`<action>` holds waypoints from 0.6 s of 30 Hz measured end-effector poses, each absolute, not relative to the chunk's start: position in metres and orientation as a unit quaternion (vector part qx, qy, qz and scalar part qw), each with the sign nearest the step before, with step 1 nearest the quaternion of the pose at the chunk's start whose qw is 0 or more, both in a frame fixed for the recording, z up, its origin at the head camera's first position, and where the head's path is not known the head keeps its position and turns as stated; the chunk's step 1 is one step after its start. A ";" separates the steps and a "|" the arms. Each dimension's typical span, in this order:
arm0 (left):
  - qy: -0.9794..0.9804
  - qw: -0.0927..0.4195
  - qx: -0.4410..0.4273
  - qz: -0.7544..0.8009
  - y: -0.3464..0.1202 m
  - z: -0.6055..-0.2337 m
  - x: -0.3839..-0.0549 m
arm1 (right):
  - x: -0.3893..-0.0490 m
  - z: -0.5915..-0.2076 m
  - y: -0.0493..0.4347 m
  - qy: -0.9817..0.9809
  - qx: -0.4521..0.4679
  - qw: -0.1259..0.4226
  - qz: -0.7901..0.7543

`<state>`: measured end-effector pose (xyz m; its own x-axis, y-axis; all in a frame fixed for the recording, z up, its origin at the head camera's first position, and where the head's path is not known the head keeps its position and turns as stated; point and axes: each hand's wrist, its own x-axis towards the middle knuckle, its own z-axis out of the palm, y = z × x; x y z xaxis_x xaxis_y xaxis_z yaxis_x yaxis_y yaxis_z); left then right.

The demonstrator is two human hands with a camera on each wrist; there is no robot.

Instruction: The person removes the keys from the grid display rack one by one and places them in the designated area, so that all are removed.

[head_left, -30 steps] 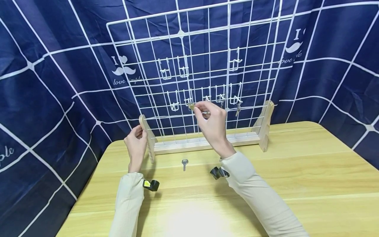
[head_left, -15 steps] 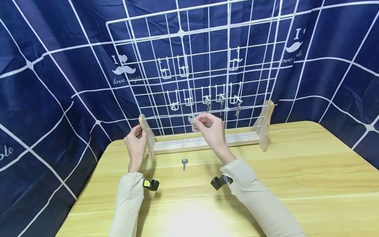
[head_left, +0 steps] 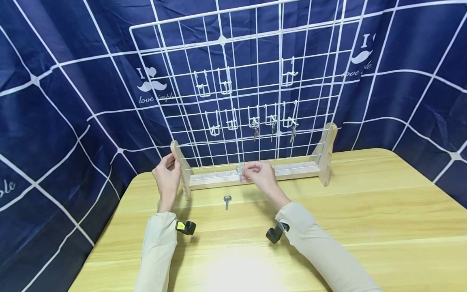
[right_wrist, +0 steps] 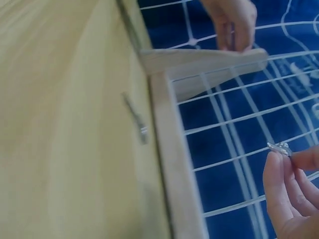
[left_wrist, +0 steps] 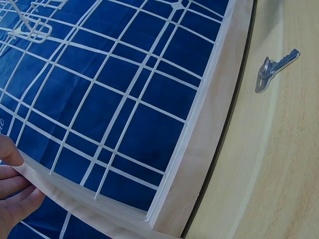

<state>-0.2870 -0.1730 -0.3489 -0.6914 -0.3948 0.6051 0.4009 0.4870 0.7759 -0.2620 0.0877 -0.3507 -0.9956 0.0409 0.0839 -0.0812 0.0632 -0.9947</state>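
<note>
My right hand (head_left: 260, 173) pinches a silver key (head_left: 239, 170) between thumb and fingers, low in front of the white wire grid (head_left: 204, 150). In the right wrist view, this key (right_wrist: 280, 148) shows at the fingertips, over the grid wires. My left hand (head_left: 167, 176) grips the upper end of the wooden stand's left side piece (head_left: 180, 164); the left wrist view shows thumb and fingers on either side of the wood (left_wrist: 55, 191). Another silver key (head_left: 227, 201) lies flat on the table in front of the stand, apart from both hands.
Keys hang on three white hooks, at the left (head_left: 256, 133), middle (head_left: 273, 132) and right (head_left: 293, 134). Several other hooks, such as the upper left hook (head_left: 203, 90), bear no key. The wooden table (head_left: 365, 202) extends around the stand. A dark blue curtain (head_left: 91, 73) hangs behind.
My right hand has come down from the hook row to near the stand's base bar, holding the key. Its lowering uncovers hanging keys. My left hand has stayed put.
</note>
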 end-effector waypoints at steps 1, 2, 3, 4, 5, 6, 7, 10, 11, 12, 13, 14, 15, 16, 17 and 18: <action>-0.768 0.394 -0.003 -0.505 -0.173 -0.349 -0.287 | -0.263 -0.354 0.088 -0.727 -0.001 0.029 0.686; -0.767 0.396 -0.004 -0.504 -0.173 -0.349 -0.287 | -0.265 -0.358 0.088 -0.730 -0.014 0.014 0.683; -0.767 0.397 -0.006 -0.504 -0.173 -0.349 -0.287 | -0.266 -0.363 0.089 -0.736 -0.024 0.002 0.676; -0.767 0.399 -0.007 -0.503 -0.173 -0.350 -0.287 | -0.267 -0.367 0.089 -0.740 -0.032 -0.012 0.672; -0.767 0.398 -0.007 -0.504 -0.173 -0.350 -0.287 | -0.268 -0.371 0.089 -0.743 -0.037 -0.024 0.668; -0.767 0.399 -0.008 -0.503 -0.173 -0.350 -0.287 | -0.269 -0.375 0.089 -0.747 -0.040 -0.035 0.663; -0.767 0.399 -0.007 -0.502 -0.174 -0.351 -0.287 | -0.269 -0.378 0.089 -0.750 -0.042 -0.045 0.658; -0.769 0.397 -0.006 -0.501 -0.174 -0.351 -0.287 | -0.269 -0.386 0.088 -0.750 -0.047 -0.077 0.655; -0.769 0.397 -0.006 -0.501 -0.174 -0.351 -0.287 | -0.269 -0.388 0.088 -0.748 -0.050 -0.088 0.656; -0.770 0.397 -0.005 -0.500 -0.174 -0.351 -0.287 | -0.269 -0.389 0.088 -0.748 -0.053 -0.097 0.655; -0.770 0.397 -0.005 -0.500 -0.174 -0.351 -0.287 | -0.269 -0.391 0.089 -0.746 -0.056 -0.107 0.655; -0.770 0.397 -0.006 -0.500 -0.174 -0.351 -0.287 | -0.270 -0.392 0.089 -0.743 -0.057 -0.116 0.657; -0.769 0.398 -0.006 -0.500 -0.174 -0.351 -0.288 | -0.270 -0.393 0.089 -0.741 -0.057 -0.124 0.658; -0.769 0.398 -0.007 -0.500 -0.174 -0.351 -0.288 | -0.271 -0.395 0.090 -0.740 -0.056 -0.133 0.657; -0.769 0.398 -0.007 -0.501 -0.174 -0.351 -0.288 | -0.272 -0.397 0.091 -0.739 -0.056 -0.140 0.656; -0.769 0.398 -0.006 -0.501 -0.174 -0.351 -0.288 | -0.273 -0.398 0.091 -0.739 -0.055 -0.146 0.655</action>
<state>-0.2879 -0.1744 -0.3507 -0.6826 -0.3889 0.6187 0.4087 0.4987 0.7643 -0.2733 0.0909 -0.3983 -0.9511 -0.1108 -0.2884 0.2730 0.1354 -0.9524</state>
